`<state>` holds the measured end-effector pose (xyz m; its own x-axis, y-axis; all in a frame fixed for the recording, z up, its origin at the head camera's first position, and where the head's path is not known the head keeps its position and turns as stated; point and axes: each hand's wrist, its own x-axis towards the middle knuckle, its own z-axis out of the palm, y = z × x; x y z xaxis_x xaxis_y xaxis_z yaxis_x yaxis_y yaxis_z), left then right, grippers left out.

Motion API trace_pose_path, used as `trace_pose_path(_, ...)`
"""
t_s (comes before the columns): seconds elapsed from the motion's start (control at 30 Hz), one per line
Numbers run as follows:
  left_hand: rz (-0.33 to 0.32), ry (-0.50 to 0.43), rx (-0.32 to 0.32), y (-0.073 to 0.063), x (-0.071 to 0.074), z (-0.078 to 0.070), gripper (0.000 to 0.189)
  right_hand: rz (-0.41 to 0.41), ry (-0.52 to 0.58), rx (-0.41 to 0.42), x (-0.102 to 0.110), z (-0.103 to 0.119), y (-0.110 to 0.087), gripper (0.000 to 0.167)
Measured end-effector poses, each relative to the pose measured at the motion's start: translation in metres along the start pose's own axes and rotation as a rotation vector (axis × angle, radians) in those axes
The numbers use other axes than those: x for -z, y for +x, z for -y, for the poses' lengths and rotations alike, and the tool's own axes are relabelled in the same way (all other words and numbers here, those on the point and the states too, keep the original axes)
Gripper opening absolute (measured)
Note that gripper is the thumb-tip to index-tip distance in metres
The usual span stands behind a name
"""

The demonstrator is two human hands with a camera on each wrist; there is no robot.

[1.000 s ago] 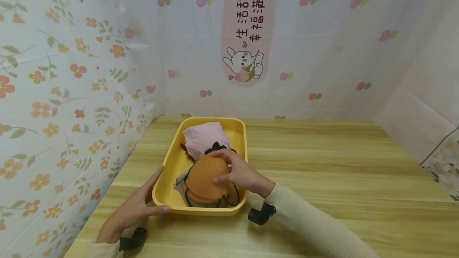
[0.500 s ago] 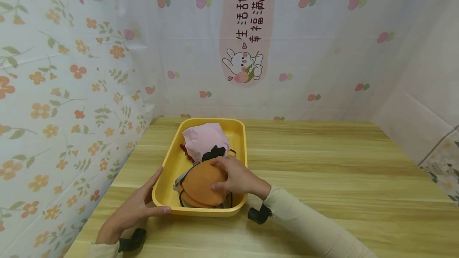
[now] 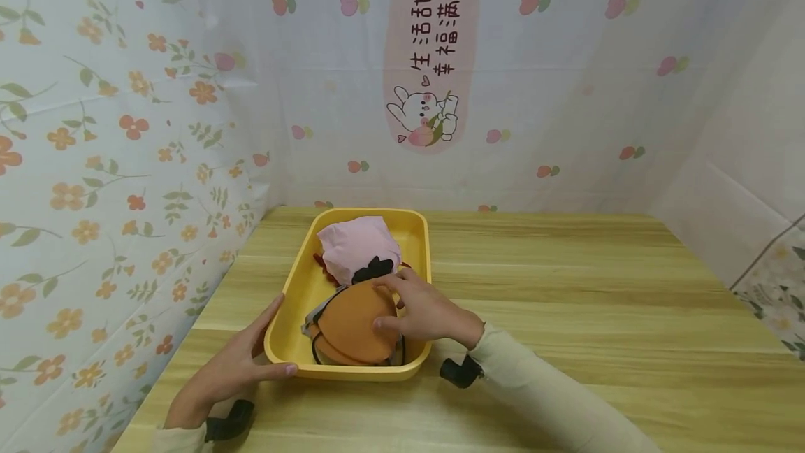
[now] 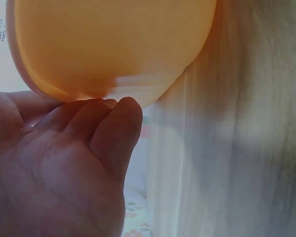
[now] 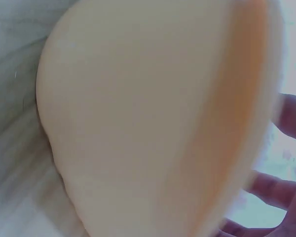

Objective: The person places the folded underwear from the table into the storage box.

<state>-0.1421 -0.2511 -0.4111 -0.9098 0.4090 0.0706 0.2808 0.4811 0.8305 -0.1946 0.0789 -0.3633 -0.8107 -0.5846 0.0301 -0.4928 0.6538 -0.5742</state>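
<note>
A yellow tray point(image 3: 429, 257) stands on the table, and my left hand point(image 3: 229, 365) holds its near left corner, thumb along the front wall and fingers against the left side. In the left wrist view its fingertips press the outer wall. Inside, at the near end, lies a rounded orange fabric bundle point(image 3: 355, 320), perhaps a pouch, with dark cords and some grey cloth point(image 3: 309, 324) under it. My right hand point(image 3: 428, 310) rests on its right side, thumb and forefinger spread apart. A dark leaf-shaped piece point(image 3: 374, 269) and a pink cloth bundle point(image 3: 355, 243) with dark red cord lie behind it.
The wooden table point(image 3: 553, 285) extends to the right of the tray. A floral sheet point(image 3: 107, 180) hangs on the left, and a printed white sheet point(image 3: 541, 96) closes off the back. Black mounts point(image 3: 462, 371) are strapped at both wrists.
The orange bundle has shifted slightly and settled lower in the tray, uncovering more of the dark leaf-shaped piece. My right hand moved with it a little. My left hand has stayed on the corner.
</note>
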Motion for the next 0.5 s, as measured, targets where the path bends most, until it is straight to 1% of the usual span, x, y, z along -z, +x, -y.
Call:
trace_pose_path(0.13,0.002,0.017,0.01,0.0,0.003,-0.001,0.11,-0.03,0.023,0.036,0.009,-0.005,-0.004,0.052)
trace_pose_path(0.23,-0.002,0.03,0.027,0.0,0.003,0.0,0.11,-0.064,0.023,0.057,0.017,-0.009,-0.007,0.052)
trace_pose_path(0.4,-0.005,0.037,0.034,0.0,0.003,0.0,0.11,-0.126,0.023,0.031,0.026,-0.018,-0.013,0.051)
trace_pose_path(0.5,-0.005,0.049,0.021,0.001,0.003,-0.001,0.109,-0.159,0.038,0.009,0.031,-0.024,-0.018,0.05)
